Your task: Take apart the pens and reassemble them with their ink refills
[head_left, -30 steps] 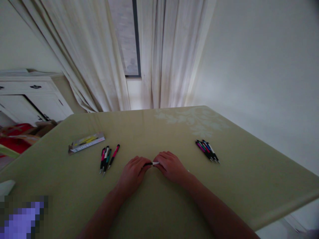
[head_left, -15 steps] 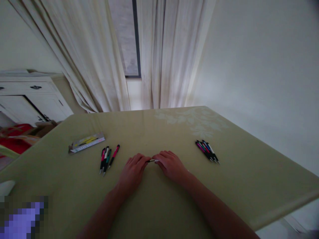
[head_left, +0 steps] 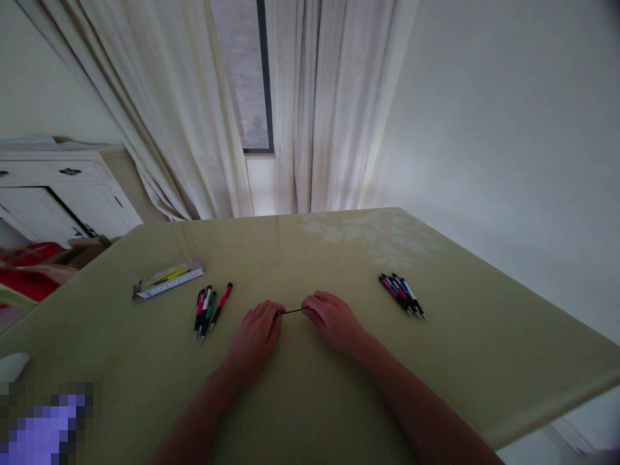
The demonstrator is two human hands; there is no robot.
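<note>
My left hand (head_left: 256, 332) is closed in a pinch on one end of a pen, low over the table. My right hand (head_left: 334, 321) pinches the other end. Between the fingertips stretches a thin dark rod (head_left: 292, 312), which looks like the pen's refill; the parts inside the fingers are hidden. Left of my left hand lie several click pens (head_left: 208, 310) with black grips and pink, white and teal barrels. To the right of my right hand, another bunch of pens (head_left: 402, 295) lies side by side, tips toward me.
A pen box (head_left: 169, 279) with yellow print lies at the left of the table (head_left: 310, 400), which has a pale cloth. A white object (head_left: 12, 367) and a blurred purple patch (head_left: 43, 429) are at the lower left. Curtains, a window and a white cabinet (head_left: 97, 200) stand beyond.
My hands have moved slightly apart, the left one to the left. The white piece by my right fingers is no longer visible, and a longer stretch of thin dark rod shows.
</note>
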